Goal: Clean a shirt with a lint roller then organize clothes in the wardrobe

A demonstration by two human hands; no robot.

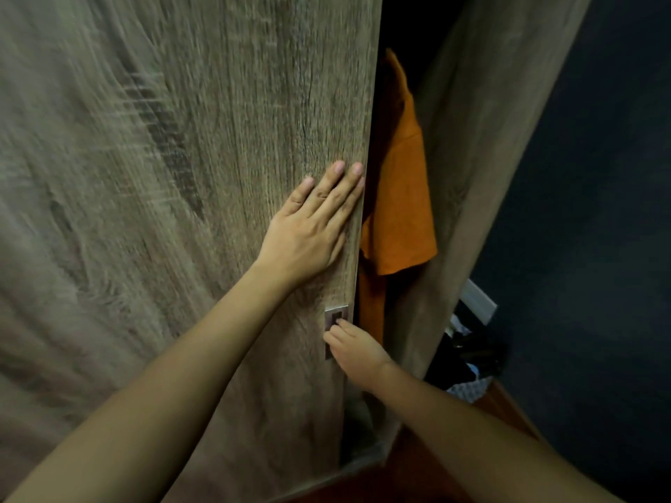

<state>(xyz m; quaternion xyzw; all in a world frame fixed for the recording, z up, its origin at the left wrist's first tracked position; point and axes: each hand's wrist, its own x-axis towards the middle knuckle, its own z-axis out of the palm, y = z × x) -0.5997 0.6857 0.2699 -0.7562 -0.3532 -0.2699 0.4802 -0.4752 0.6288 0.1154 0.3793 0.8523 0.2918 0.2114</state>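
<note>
A wood-grain wardrobe door (181,176) fills the left and middle of the head view, with a narrow gap at its right edge. My left hand (312,226) lies flat on the door near that edge, fingers extended and together. Lower down, my right hand (354,348) has its fingers on the small metal recessed handle (336,317) of the door. Through the gap hangs an orange shirt (397,197), its sleeve showing, inside the dark wardrobe. No lint roller is in view.
The wardrobe's right side panel (472,157) stands beside the gap. A dark blue wall (599,230) is on the right, with a white baseboard (481,297) and a pile of dark and patterned clothes (468,361) on the reddish wooden floor (417,477).
</note>
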